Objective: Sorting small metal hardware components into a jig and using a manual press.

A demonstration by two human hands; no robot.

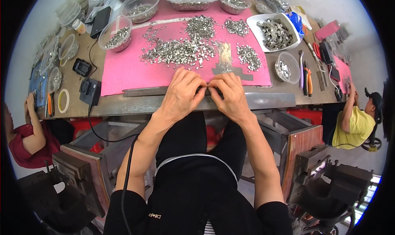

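Observation:
Both hands meet at the front edge of the pink mat point(127, 72), fingertips pinched close together. My left hand point(183, 91) is closed, thumb against index finger, and my right hand point(228, 94) mirrors it. Whatever sits between their fingertips is too small and hidden to name. Under the hands runs a long metal bar point(144, 91) along the table's edge. Just beyond the right hand lies a bundle of thin metal pins point(225, 56) on a grey strip point(245, 76). A heap of small silvery metal pieces point(179, 50) spreads over the mat past the left hand.
Clear plastic tubs point(116, 34) of metal parts line the back. A white tray point(275, 32) holds more. Orange-handled pliers point(308, 79) lie right of the mat; a black charger point(90, 91) and tape roll point(63, 101) lie left. A person sits at each side point(356, 124).

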